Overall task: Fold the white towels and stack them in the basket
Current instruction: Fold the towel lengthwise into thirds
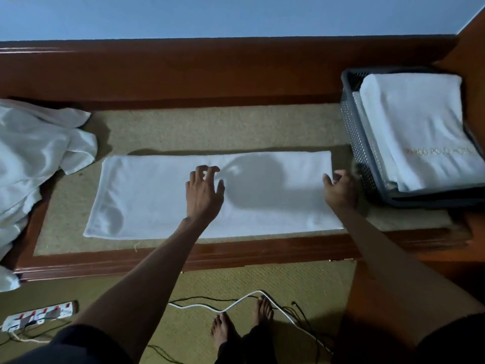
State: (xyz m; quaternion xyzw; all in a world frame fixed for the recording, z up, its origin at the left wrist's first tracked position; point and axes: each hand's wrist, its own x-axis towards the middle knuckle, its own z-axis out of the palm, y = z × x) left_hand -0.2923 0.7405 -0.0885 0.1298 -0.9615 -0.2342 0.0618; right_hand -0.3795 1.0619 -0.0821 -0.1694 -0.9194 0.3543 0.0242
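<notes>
We see the white towel (147, 200) lying flat as a long strip on the carpeted surface (210, 127). Our left hand (203, 193) is over its middle, the grip apart with fingers spread. Our right hand (341, 190) sits at the towel's right end, blurred, so we cannot tell whether its grip clamps the edge. Just beside it stands the grey basket (354, 132) holding folded towels (414, 122); loose white cloth (34, 153) lies heaped at the left

You're facing a pale blue wall (236, 14), wood-framed platform (210, 72) w/ olive carpet inlay (210, 127); same carpet on floor (315, 279), dim light.
</notes>
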